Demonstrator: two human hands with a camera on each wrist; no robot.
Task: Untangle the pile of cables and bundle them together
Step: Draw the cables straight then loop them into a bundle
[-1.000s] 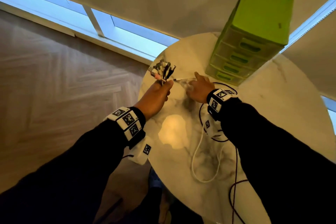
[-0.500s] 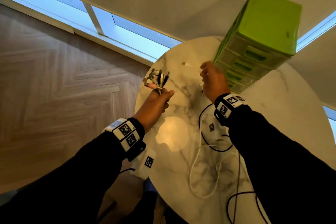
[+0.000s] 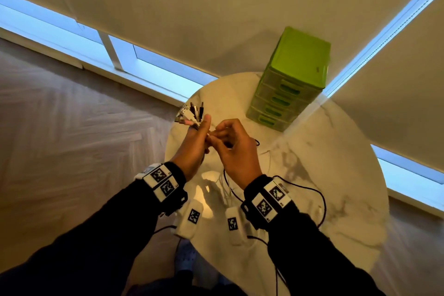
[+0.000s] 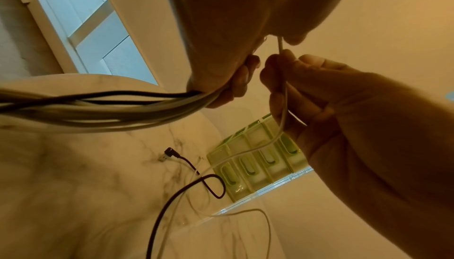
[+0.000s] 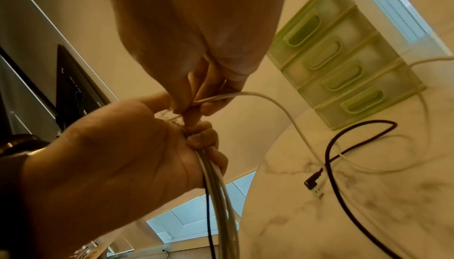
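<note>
head view: the left hand (image 3: pixel 193 149) is gripping a gathered bunch of cables (image 3: pixel 192 114), its plug ends fanning out just beyond the fingertips, above the near-left edge of the table (image 3: pixel 336 175). the right hand (image 3: pixel 234 149) is touching it from the right, fingers curled and pinching a thin white cable (barely visible from here). a green drawer unit (image 3: pixel 292 81) is standing well beyond the right hand.

left wrist view: the bunch is trailing out of the left fist toward the camera. the white cable (image 4: pixel 282 96) is running down through the right hand's fingers (image 4: pixel 277 80) and sagging to the table below, where a black cable (image 4: pixel 186 185) with an angled plug is lying loose, apart from both hands.

right wrist view: the white cable's end is meeting the left thumb side, right at the top of the fist.

judgement: the step is feeding this end in level with the other plugs. it would go best by opening the left thumb only slightly, so the bunch is not slipping, then sliding the right hand along the slack to check it is crossing the black cable without snagging.
</note>
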